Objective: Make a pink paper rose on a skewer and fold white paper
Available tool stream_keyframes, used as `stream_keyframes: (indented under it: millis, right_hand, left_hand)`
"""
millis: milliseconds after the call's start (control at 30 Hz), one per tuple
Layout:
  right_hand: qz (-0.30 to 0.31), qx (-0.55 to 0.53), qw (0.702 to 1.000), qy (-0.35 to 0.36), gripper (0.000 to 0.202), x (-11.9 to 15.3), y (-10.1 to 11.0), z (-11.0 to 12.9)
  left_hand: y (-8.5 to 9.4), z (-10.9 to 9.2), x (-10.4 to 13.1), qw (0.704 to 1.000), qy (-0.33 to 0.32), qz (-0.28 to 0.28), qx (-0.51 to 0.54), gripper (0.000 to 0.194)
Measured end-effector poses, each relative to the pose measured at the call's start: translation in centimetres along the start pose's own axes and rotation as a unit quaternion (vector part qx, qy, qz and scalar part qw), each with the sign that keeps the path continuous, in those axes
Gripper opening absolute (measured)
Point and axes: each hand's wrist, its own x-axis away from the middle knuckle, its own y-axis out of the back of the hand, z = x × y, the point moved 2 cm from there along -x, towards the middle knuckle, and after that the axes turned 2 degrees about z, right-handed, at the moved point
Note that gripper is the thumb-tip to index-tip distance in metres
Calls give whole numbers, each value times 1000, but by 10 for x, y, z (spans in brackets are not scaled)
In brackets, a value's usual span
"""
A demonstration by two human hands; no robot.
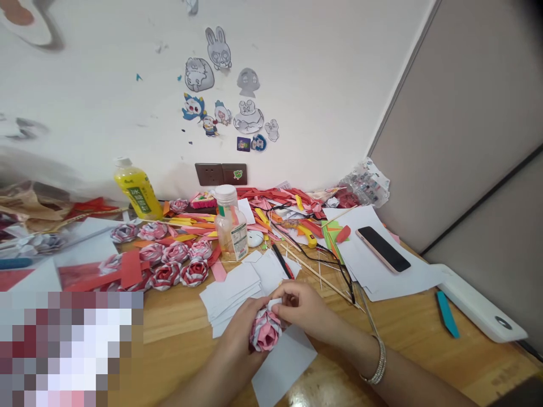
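A pink and white folded paper rose (267, 330) is held above the wooden table. My left hand (241, 333) wraps round its left side and underside, fingers closed on it. My right hand (301, 308) pinches the white paper at the rose's upper right edge between thumb and fingers. Beneath the rose a white paper square (284, 367) lies on the table. Behind my hands is a fanned stack of white paper pieces (231, 297), with a dark pen (281, 260) beside it.
Finished paper roses (165, 275) sit at left, near a yellow bottle (138, 189). A clear jar (231, 226), coloured paper strips (280, 200) and a glue gun (307, 236) lie along the wall. At right are a phone (383, 249), a white device (479, 302) and a teal cutter (447, 315).
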Motion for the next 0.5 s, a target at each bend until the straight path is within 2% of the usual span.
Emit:
stream_keyframes:
  millis: [167,300,433,500]
  right_hand:
    - [-15,74,997,33,7,2,-1,10]
    - [-21,166,982,86,12,5,-2,16]
    - [16,232,960,154,15,8,-3,21]
    - [31,231,959,159,15,7,-2,22]
  left_hand:
    - [-1,1,2,999,34,23,12,31]
    - [-1,2,3,999,41,12,9,27]
    - [1,3,2,999,46,-3,1,25]
    - [2,4,1,998,57,-15,-4,26]
